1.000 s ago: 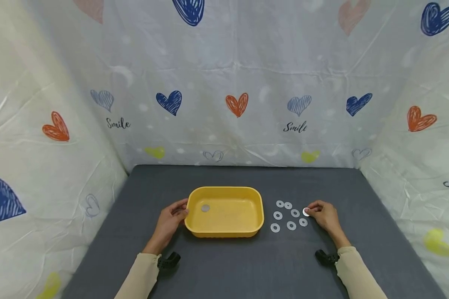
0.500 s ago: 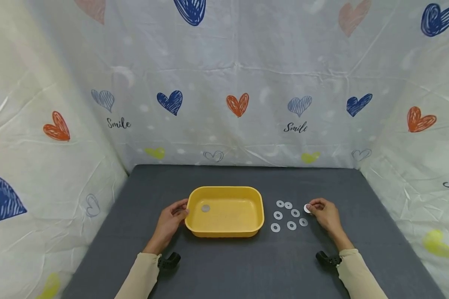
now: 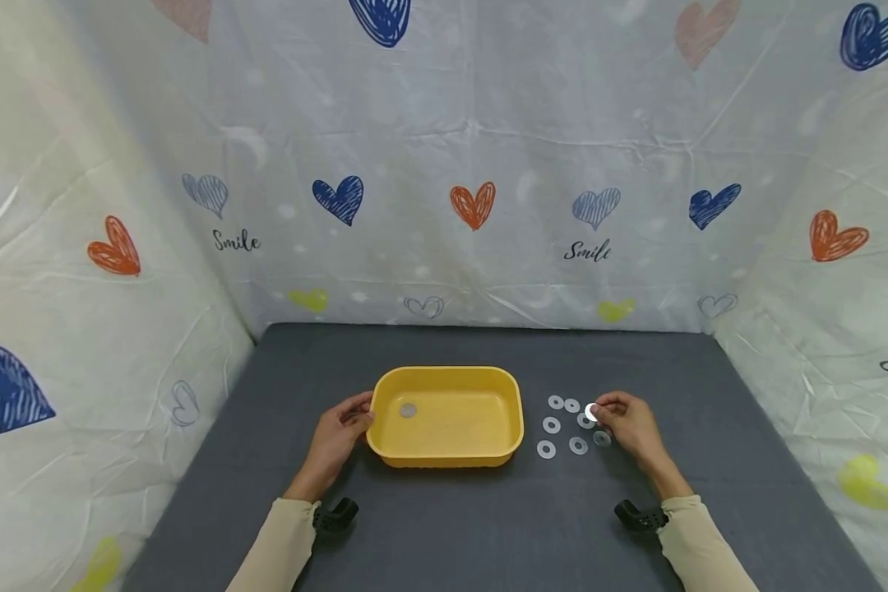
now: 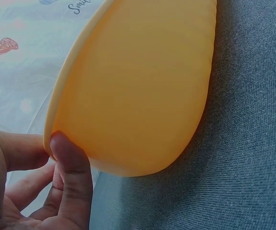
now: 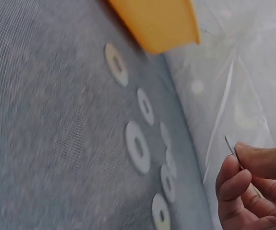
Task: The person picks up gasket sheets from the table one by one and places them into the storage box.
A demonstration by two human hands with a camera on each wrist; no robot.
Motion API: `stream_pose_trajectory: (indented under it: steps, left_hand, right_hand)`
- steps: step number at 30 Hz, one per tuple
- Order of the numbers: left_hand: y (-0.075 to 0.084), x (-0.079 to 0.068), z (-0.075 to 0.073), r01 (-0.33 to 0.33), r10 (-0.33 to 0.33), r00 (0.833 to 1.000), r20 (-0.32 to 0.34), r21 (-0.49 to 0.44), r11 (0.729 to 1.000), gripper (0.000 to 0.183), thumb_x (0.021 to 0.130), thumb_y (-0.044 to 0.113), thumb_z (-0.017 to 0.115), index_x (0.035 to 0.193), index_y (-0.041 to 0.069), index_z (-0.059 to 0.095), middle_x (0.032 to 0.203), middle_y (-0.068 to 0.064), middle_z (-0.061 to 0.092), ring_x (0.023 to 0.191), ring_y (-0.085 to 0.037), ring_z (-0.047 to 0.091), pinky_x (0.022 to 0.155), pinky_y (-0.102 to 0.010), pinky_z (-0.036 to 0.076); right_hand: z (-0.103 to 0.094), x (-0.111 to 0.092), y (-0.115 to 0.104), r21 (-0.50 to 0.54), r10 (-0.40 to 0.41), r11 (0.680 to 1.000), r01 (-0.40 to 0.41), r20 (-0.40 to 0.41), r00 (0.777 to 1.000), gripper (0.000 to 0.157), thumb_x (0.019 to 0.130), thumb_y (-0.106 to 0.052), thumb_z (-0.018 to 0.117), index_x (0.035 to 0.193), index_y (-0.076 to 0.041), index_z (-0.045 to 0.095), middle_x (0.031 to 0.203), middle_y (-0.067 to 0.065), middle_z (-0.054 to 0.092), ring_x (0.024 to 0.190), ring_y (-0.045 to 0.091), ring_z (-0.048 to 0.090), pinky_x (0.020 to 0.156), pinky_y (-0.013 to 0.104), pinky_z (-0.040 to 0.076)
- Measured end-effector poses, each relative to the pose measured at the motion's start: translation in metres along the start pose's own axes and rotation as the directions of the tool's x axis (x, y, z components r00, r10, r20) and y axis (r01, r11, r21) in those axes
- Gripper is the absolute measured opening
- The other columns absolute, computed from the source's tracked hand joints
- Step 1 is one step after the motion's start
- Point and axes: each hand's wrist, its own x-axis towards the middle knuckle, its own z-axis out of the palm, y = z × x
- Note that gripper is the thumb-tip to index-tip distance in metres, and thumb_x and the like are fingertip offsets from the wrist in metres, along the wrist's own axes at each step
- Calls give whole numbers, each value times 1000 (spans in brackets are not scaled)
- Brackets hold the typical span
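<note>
My left hand pinches the left end of a yellow plastic tray at its rim. In the left wrist view, the thumb presses against the tray's outer wall. My right hand holds a thin, shiny round metal disc between thumb and fingers, raised above the cloth. The right wrist view shows this disc edge-on, its face hidden. Several flat metal washers lie loose between the tray and the right hand. Inside the tray, toward its left side, lies one grey round disc.
Dark grey cloth covers the table. Behind it and on both sides hang pale curtains printed with hearts and "Smile". A black band is on the left wrist and another black band on the right.
My right hand has lifted the disc and moved it a little left, over the washers. My left hand stays at the tray's rim, and the tray has not moved on the table.
</note>
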Motion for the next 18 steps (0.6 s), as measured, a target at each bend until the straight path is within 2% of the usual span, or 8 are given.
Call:
stream_pose_trajectory:
  steps: [9, 18]
  left_hand:
    - [1, 0, -1, -2, 2, 1000, 11, -2, 1000, 43, 99, 15, 59, 141, 11, 51, 126, -13, 54, 108, -24, 58, 75, -22, 52]
    - [1, 1, 0, 3, -3, 1000, 17, -2, 1000, 44, 99, 15, 59, 142, 11, 51, 127, -14, 53, 107, -22, 58, 76, -22, 52]
  right_hand:
    - [7, -4, -21, 84, -7, 996, 2, 65, 998, 25, 88, -12, 73, 104, 6, 65, 78, -1, 65, 70, 12, 65, 66, 30, 57]
    - [17, -7, -31, 139, -43, 990, 30, 89, 995, 27, 89, -16, 73, 105, 4, 65, 79, 1, 67, 71, 15, 66, 69, 35, 58]
